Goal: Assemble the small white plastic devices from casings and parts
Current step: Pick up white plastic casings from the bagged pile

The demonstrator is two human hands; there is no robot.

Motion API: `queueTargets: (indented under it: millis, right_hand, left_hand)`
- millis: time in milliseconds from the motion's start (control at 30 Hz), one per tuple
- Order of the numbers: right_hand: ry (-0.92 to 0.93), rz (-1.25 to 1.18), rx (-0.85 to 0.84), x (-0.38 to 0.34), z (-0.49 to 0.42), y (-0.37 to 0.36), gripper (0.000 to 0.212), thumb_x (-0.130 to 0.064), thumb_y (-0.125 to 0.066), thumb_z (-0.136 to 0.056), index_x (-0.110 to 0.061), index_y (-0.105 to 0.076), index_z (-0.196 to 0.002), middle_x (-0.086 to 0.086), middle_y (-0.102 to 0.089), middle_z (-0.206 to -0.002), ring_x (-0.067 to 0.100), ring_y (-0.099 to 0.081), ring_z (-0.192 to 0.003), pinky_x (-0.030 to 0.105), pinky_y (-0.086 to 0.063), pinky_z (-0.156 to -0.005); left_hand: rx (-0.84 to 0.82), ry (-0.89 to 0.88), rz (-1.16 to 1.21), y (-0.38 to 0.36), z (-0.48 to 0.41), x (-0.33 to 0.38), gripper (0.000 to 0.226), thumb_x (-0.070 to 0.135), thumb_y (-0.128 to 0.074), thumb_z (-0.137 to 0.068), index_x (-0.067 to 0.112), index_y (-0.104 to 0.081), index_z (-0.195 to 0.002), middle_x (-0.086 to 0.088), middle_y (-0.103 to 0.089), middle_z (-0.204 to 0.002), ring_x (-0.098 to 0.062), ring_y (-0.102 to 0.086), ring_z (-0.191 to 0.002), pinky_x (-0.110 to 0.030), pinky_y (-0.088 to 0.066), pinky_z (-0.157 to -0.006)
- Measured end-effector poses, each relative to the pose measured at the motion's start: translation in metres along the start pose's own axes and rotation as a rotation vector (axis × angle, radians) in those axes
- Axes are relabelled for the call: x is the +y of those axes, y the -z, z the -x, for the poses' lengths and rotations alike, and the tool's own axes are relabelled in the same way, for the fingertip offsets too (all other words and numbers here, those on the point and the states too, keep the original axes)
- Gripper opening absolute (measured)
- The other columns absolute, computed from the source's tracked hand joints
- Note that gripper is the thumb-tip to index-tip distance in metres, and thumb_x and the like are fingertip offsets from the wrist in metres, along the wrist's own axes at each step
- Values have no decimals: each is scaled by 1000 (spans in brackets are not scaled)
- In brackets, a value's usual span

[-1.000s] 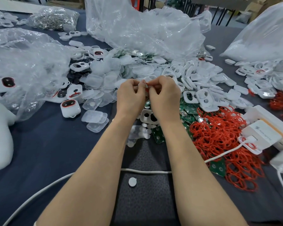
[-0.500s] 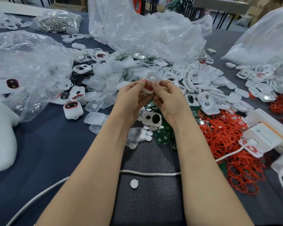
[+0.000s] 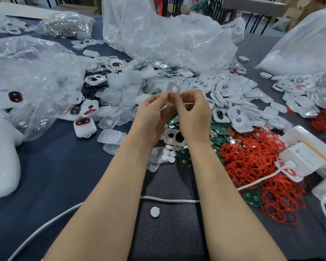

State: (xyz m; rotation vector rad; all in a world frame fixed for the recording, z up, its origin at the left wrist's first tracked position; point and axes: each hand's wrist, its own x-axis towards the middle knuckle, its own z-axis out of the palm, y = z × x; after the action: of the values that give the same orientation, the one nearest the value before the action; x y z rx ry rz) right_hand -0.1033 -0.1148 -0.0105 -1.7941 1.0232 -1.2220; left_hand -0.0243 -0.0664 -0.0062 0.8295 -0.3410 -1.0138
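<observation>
Over the last second the hands have turned outward and raised the casing (image 3: 171, 89). It was hidden behind the knuckles and now stands clear above the fingertips, its oval hole facing the camera. The left hand (image 3: 151, 113) pinches its left edge between thumb and forefinger. The right hand (image 3: 193, 110) pinches the right edge the same way, its other fingers curled below.

A red ring (image 3: 171, 94) shows at the casing's lower opening, between the two thumbs. The two-sided grip seems meant to steady the shell while the thumb tips work the ring into its seat. Fingers cover part of the ring, so I cannot tell whether it is fully seated. The casing is held in the air over the middle of the table (image 3: 45, 166), probably tilted toward the eyes to check the fit.

Supplies lie close, seemingly by design. The ring heap (image 3: 252, 166) is to the right, green boards (image 3: 220, 129) are beside the right wrist, and empty shells (image 3: 224, 91) are piled just beyond the hands. A second shell (image 3: 174, 137) and white discs (image 3: 174, 148) sit directly under the wrists, likely next in line. Finished devices (image 3: 82, 127) rest off to the left near clear covers (image 3: 109, 136), apart from the loose parts.
</observation>
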Motion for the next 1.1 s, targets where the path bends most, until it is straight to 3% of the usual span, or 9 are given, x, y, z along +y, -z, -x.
queueTargets:
  millis: [100, 200, 333, 467, 567, 867, 1100]
  right_hand:
    - [47, 107, 28, 2, -2, 1, 13, -22, -65, -90, -9, -62, -86, 3, -64, -84, 12, -56, -74, 21, -44, -69]
    - [52, 127, 24, 1, -3, 2, 11, -18, -63, -90, -8, -63, -85, 0, -62, -78, 14, -58, -75, 23, -46, -70]
    - [4, 107, -8, -1, -4, 3, 12, -18, -64, -90, -12, -60, -81, 0, -63, -75, 17, -61, -74, 30, -50, -72]
    - [-77, 25, -43, -1, -8, 6, 13, -19, -66, -89, -8, -63, -84, 11, -68, -77, 25, -67, -75, 43, -55, -75]
    - [-92, 21, -65, -1, -9, 7, 18, -24, -68, -88, -7, -65, -84, 11, -69, -75, 26, -67, -72, 43, -56, -73]
    - [-119, 43, -73, 1, -10, 10, 21, -29, -69, -87, -10, -64, -82, 5, -67, -72, 19, -64, -68, 26, -48, -62]
    - [-144, 38, -73, 2, -12, 11, 22, -27, -67, -89, -5, -65, -83, 11, -69, -77, 25, -67, -73, 34, -54, -69]
  left_hand:
    - [26, -80, -184, -2, 0, -3, 18, 8, -51, -98, 8, -58, -81, -10, -64, -84, -20, -63, -84, -23, -56, -80]
    - [46, -174, -340, -3, 0, -7, 19, 8, -52, -98, 10, -61, -80, -7, -65, -82, -20, -62, -88, -30, -53, -91]
    - [129, -217, -389, -1, -3, -5, 16, 11, -53, -97, 12, -60, -82, -6, -64, -84, -16, -58, -81, -25, -51, -80]
    - [84, -158, -319, -1, -3, -5, 19, 9, -52, -97, 12, -61, -81, -4, -67, -82, -11, -62, -76, -21, -51, -76]
    - [65, -177, -345, -3, -2, -6, 17, 10, -50, -98, 11, -60, -85, -4, -66, -82, -13, -63, -78, -21, -53, -77]
    - [49, -234, -469, -3, 0, -8, 17, 12, -48, -100, 16, -60, -89, -2, -68, -84, -11, -67, -81, -20, -54, -76]
    - [19, -304, -587, -2, 0, -11, 14, 17, -55, -97, 20, -63, -86, 1, -71, -84, -10, -69, -83, -25, -55, -80]
